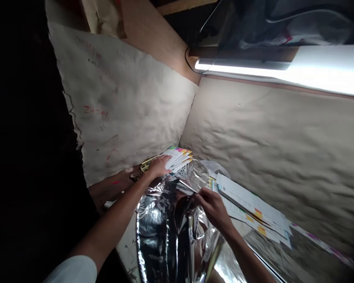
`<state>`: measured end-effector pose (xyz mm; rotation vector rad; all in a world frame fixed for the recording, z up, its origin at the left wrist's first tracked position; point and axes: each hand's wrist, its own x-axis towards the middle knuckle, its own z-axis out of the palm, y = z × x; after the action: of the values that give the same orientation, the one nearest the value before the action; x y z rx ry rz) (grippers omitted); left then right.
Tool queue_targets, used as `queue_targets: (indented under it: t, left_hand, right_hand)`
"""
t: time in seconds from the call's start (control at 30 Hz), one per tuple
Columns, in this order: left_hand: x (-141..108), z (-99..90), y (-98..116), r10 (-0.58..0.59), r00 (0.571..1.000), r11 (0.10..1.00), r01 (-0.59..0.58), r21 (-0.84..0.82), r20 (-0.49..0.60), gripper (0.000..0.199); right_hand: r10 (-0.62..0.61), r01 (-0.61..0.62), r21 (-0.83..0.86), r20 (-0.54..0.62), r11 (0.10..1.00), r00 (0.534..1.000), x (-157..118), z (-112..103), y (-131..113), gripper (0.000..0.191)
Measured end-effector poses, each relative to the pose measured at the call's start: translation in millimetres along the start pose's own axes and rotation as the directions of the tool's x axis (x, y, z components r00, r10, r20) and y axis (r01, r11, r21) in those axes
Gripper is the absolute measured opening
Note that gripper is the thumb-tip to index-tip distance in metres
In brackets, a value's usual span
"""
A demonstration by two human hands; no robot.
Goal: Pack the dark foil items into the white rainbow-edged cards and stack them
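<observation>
**Silver foil pinched at one edge, papers held flat beside it**

Spread down the middle of the view: a large crumpled sheet of silver foil (165,232), mirror-bright, creased lengthwise, and patched with dark and pale reflections. Its far end rose in a loose, wrinkled fold. Sheet or flattened pouch: impossible to tell from this view. Position: lying on a pale, scuffed surface (126,247), reaching from the bottom of the view toward the corner of the walls.

Right grip (214,208) closed on a fold of the foil near its far end, pinching it. Left grip (157,167) open, palm down and fingers extended, pressing on a fanned stack of papers (178,157) with pink, yellow and orange edges, just past the foil. A small yellow-gold object (146,165) beside the left grip, too partly hidden to identify. Just right of the foil, a sheaf of printed sheets (250,208) marked with yellow and orange patches. Behind the foil, a crumple of white plastic (214,169). Around it all, walls lined with wrinkled beige paper (120,102), red marks on the left one, and a bright fluorescent tube (242,67) overhead.
</observation>
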<state>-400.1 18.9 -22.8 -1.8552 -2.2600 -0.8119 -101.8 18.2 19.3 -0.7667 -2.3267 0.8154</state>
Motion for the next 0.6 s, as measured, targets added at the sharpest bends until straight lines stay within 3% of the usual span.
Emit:
queue_targets:
  t: [0.07, 0.13, 0.27, 0.4, 0.5, 0.57, 0.6]
  left_hand:
    - [-1.4, 2.6, 3.4, -0.017, 1.0, 1.0, 0.017, -0.015, -0.003, 0.074]
    - [-4.1, 4.3, 7.5, -0.04, 0.999, 0.999, 0.04, -0.035, -0.006, 0.073]
    - [-7.6, -5.7, 20.3, -0.09, 0.996, 0.991, 0.088, -0.104, -0.008, 0.072]
    - [-9.2, -25.4, 58.5, -0.142, 0.989, 0.961, 0.147, -0.233, 0.035, 0.048]
    - [-28.8, -27.6, 108.5, -0.075, 0.969, 0.917, 0.16, -0.366, 0.234, 0.061]
    - [-53.6, -21.5, 143.5, 0.063, 0.915, 0.826, 0.176, -0.536, 0.398, 0.069]
    - [-67.3, -17.8, 159.5, 0.155, 0.868, 0.677, 0.255, -0.691, 0.472, 0.067]
  right_hand:
    - [0.019, -0.001, 0.09, -0.206, 0.996, 0.978, -26.7, -32.1, -1.9, 0.035]
    - [0.039, 0.017, 0.145, -0.377, 0.989, 0.925, -57.4, -57.3, -2.7, 0.031]
    - [-0.076, 0.125, 0.045, -0.58, 0.991, 0.811, -120.8, -74.5, -4.5, 0.018]
    - [-0.185, 0.12, -0.147, -0.609, 0.982, 0.772, -169.6, -55.5, -12.9, 0.013]
    - [-0.212, 0.146, -0.16, -0.563, 0.976, 0.799, -193.3, -31.3, -17.7, 0.012]
    - [-0.213, 0.174, -0.125, -0.482, 0.977, 0.85, -206.6, -16.8, -16.2, 0.012]
    - [-0.19, 0.166, -0.093, -0.433, 0.982, 0.881, -213.5, -11.9, -13.9, 0.017]
